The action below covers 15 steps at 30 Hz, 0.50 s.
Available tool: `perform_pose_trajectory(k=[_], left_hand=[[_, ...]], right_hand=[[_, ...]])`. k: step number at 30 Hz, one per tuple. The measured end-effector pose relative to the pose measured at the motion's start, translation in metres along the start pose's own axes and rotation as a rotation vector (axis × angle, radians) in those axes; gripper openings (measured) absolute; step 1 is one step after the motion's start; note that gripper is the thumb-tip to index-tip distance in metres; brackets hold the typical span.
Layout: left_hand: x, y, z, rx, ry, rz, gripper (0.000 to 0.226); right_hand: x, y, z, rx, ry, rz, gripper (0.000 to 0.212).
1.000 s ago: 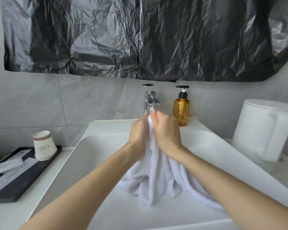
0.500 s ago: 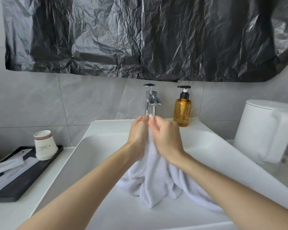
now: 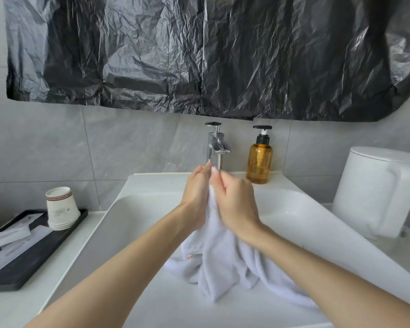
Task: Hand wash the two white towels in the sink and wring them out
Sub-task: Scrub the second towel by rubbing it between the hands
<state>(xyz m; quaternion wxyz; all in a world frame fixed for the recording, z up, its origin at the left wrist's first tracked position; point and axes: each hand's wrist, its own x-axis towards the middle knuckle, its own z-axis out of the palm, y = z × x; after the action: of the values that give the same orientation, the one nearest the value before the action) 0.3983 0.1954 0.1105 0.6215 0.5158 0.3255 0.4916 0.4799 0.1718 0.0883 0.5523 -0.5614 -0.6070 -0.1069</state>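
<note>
Over one white sink (image 3: 294, 209), fingers (image 3: 202, 172) of left hand (image 3: 195, 195) and right hand (image 3: 237, 204) grip one towel (image 3: 223, 263).

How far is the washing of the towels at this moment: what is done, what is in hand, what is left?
Done: the towel is already in the sink. In hand: the left hand and right hand grip its bunched top near the tap, the rest draping into the sink. Left: wringing; no twist shows. I cannot tell whether one or two towels are there.

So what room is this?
Most likely a bathroom, maybe a hotel's: a white sink with a chrome faucet, an amber pump bottle beside it, and paper cups on a black tray.
</note>
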Motion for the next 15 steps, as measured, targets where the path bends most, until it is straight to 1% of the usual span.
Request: perform_pose_trajectory(k=[3,4,7,8,10,11,12,15], left_hand=[[-0.002,-0.001,0.003,-0.006,-0.03,-0.036,0.017],[-0.003,0.0,0.003,-0.013,-0.034,-0.038,0.017],[0.001,0.0,-0.001,-0.015,-0.022,-0.028,0.026],[0.001,-0.001,0.0,-0.004,-0.031,-0.024,0.024],[-0.003,-0.002,0.003,0.006,-0.049,-0.039,0.02],[-0.003,-0.001,0.004,0.002,-0.056,-0.046,0.02],[-0.002,0.001,0.005,-0.006,-0.057,-0.04,0.02],[0.002,0.0,-0.001,0.03,-0.01,-0.002,0.026]], right_hand=[[0.023,0.01,-0.005,-0.004,0.062,0.203,0.053],[0.022,0.01,-0.005,-0.016,0.062,0.188,0.052],[-0.002,-0.002,-0.002,-0.037,-0.024,-0.007,0.044],[0.001,0.0,-0.002,-0.056,-0.015,-0.006,0.045],[0.022,0.007,-0.008,-0.058,0.034,0.148,0.051],[0.028,0.011,-0.01,-0.069,0.048,0.195,0.052],[0.025,0.012,-0.01,-0.091,0.048,0.168,0.051],[0.0,0.004,-0.001,-0.1,-0.006,-0.016,0.041]])
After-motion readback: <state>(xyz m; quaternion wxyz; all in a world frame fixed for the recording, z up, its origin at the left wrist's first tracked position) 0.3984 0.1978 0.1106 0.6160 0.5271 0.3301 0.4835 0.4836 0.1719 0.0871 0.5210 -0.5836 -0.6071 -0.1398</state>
